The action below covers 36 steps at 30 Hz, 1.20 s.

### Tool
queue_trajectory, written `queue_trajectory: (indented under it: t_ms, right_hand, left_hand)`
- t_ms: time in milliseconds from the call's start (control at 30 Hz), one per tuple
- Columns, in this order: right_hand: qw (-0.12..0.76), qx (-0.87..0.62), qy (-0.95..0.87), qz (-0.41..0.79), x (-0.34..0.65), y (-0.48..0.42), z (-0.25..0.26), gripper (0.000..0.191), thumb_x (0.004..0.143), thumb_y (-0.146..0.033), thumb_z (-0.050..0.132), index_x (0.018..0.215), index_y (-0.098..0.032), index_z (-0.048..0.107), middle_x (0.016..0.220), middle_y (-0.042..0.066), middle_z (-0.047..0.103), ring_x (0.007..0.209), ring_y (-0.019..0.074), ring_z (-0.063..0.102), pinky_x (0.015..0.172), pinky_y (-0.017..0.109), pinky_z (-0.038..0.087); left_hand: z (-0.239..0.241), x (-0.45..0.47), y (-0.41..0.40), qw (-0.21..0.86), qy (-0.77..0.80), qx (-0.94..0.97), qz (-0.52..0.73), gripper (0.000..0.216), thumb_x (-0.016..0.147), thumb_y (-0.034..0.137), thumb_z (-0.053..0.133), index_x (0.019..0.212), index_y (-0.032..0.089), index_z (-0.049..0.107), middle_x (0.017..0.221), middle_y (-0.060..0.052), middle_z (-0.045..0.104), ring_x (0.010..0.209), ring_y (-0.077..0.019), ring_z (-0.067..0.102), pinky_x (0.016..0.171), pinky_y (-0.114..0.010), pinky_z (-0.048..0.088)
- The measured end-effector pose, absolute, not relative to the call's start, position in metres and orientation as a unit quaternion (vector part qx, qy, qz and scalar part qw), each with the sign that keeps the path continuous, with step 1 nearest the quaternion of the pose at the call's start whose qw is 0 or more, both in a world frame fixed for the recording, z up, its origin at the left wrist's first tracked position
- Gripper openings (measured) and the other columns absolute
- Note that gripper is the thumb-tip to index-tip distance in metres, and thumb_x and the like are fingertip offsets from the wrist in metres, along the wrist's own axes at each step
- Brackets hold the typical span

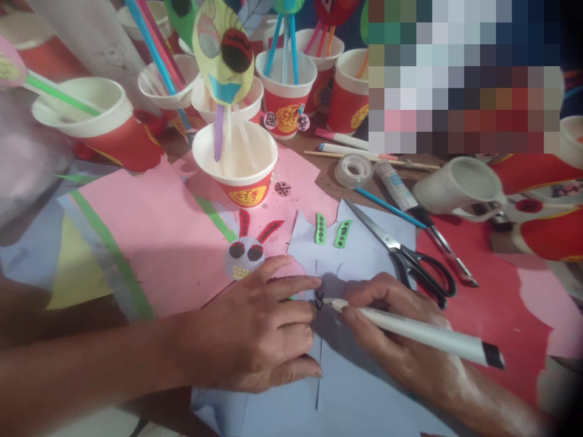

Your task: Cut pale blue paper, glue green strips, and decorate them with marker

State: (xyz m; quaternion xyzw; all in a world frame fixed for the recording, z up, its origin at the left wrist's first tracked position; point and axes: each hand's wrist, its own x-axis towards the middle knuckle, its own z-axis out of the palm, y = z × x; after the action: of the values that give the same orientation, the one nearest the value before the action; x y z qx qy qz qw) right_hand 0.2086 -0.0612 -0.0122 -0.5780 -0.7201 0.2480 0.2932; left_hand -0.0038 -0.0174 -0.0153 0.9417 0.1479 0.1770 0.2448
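Observation:
My left hand (268, 331) lies flat on light blue paper (355, 388), its fingers stretched out and slightly spread. Between the fingers of my right hand (401, 328) is a white marker (423, 331) with a black end. Its tip rests beside a small black drawn mark (319, 299) close to my left fingertips. Above my left hand is a round paper face (245, 255) with dark eyes and red strips on top. Two green paper strips (320, 229) with black drawn circles lie on the blue paper. Black-handled scissors (401, 252) lie beyond my right hand.
Red and white paper cups (234, 161) stand at the back, several holding straws and paper faces. Pink paper (159, 230) spreads to the left, red paper (492, 328) to the right. A tape roll (353, 172), a glue tube (395, 184) and a white mug (458, 185) sit at the back right.

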Motion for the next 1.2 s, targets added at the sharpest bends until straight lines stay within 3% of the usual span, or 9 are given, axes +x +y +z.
queue_trajectory:
  t_ms: [167,467,633,700,833,1000,1200]
  right_hand:
    - [0.281,-0.58,-0.72,0.257,0.21,-0.062,-0.012,0.013,0.081,-0.024,0.056,0.068,-0.022,0.053,0.051,-0.003,0.059,0.041,0.0107,0.055,0.038,0.021,0.041]
    - [0.371,-0.592,-0.628,0.342,0.216,-0.063,-0.017,0.011,0.084,-0.027,0.059,0.075,-0.023,0.052,0.055,-0.004,0.061,0.043,0.011,0.057,0.035,0.018,0.042]
    - [0.437,-0.581,-0.581,0.367,0.216,-0.063,-0.017,0.003,0.087,-0.026,0.056,0.088,-0.024,0.057,0.067,-0.001,0.066,0.054,0.0128,0.063,0.048,0.022,0.052]
    - [0.447,-0.568,-0.603,0.339,0.216,-0.063,-0.018,0.012,0.09,-0.023,0.052,0.099,-0.026,0.058,0.08,0.0,0.069,0.064,0.0134,0.066,0.058,0.024,0.055]
    - [0.389,-0.52,-0.726,0.227,0.216,-0.06,-0.022,0.023,0.089,-0.017,0.051,0.108,-0.027,0.057,0.091,0.001,0.071,0.081,0.0156,0.067,0.073,0.029,0.052]
    - [0.324,-0.472,-0.813,0.106,0.215,-0.05,-0.018,0.025,0.081,-0.007,0.051,0.1,-0.023,0.058,0.095,0.002,0.074,0.099,0.0201,0.065,0.085,0.036,0.043]
    - [0.304,-0.464,-0.825,0.112,0.212,-0.048,-0.019,0.023,0.081,-0.006,0.051,0.096,-0.022,0.057,0.098,0.003,0.073,0.104,0.0196,0.063,0.089,0.038,0.039]
  left_hand:
    - [-0.015,-0.003,-0.016,0.242,0.145,0.943,0.179,0.027,0.093,0.033,0.05,0.077,0.015,0.063,0.092,-0.005,0.071,0.12,-0.0262,0.051,0.109,-0.045,0.025]
    - [-0.015,-0.004,-0.019,0.245,0.156,0.939,0.184,0.026,0.093,0.034,0.051,0.078,0.016,0.063,0.093,-0.005,0.071,0.119,-0.0241,0.052,0.111,-0.043,0.021]
    - [-0.017,-0.005,-0.018,0.261,0.154,0.934,0.188,0.024,0.092,0.033,0.052,0.077,0.016,0.061,0.093,-0.004,0.071,0.119,-0.0241,0.052,0.112,-0.043,0.018]
    - [-0.017,-0.005,-0.018,0.269,0.157,0.931,0.19,0.023,0.091,0.032,0.053,0.077,0.016,0.06,0.093,-0.004,0.07,0.12,-0.0242,0.051,0.112,-0.043,0.018]
    - [-0.014,-0.004,-0.019,0.276,0.164,0.927,0.195,0.021,0.09,0.032,0.055,0.077,0.017,0.06,0.092,-0.002,0.07,0.116,-0.0224,0.053,0.112,-0.041,0.017]
    - [-0.013,-0.004,-0.02,0.272,0.171,0.925,0.2,0.019,0.089,0.03,0.056,0.076,0.017,0.06,0.093,-0.001,0.07,0.111,-0.0202,0.055,0.111,-0.039,0.017]
    - [-0.013,-0.003,-0.019,0.276,0.175,0.925,0.192,0.019,0.089,0.031,0.058,0.075,0.018,0.059,0.093,-0.001,0.07,0.109,-0.0199,0.056,0.11,-0.038,0.019]
